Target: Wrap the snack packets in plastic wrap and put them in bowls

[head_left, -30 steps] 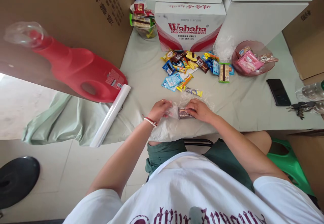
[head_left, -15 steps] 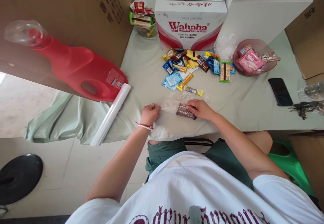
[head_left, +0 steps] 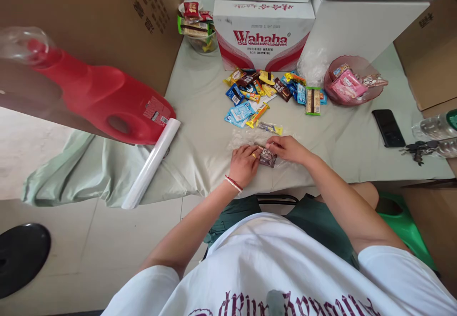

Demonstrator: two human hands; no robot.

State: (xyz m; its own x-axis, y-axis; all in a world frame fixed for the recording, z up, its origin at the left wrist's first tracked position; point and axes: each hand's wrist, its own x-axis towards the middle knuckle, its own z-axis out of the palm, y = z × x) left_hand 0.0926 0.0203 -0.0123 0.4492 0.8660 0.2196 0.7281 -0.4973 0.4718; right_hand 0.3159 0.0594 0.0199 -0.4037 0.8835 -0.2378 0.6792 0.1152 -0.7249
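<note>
Head cam, looking down: the small dark brown rectangular snack packet with pale printing [head_left: 267, 159] sits on the pale green cloth-covered surface [head_left: 339, 163], right in front of the person, with crinkly clear plastic film [head_left: 238, 138] around it. The left hand [head_left: 244, 164] is palm-down over the packet's left end, fingers side by side, and honestly I can't tell if they're gripping or just pressing. The right hand [head_left: 285, 147] has its thumb and fingertips bunched at the packet's upper right edge; can't tell whether that's a pinch on the packet, the film or both. Just beyond the hands there's a slim yellow-and-purple wrapped bar [head_left: 270, 128], then a messy pile of blue, yellow and brown snack packets [head_left: 255, 90] in front of the white-and-red cardboard Wahaha carton [head_left: 262, 40]. Off to the right are a pinkish see-through bowl [head_left: 337, 96] with more snacks in it and a black phone [head_left: 388, 128].
</note>
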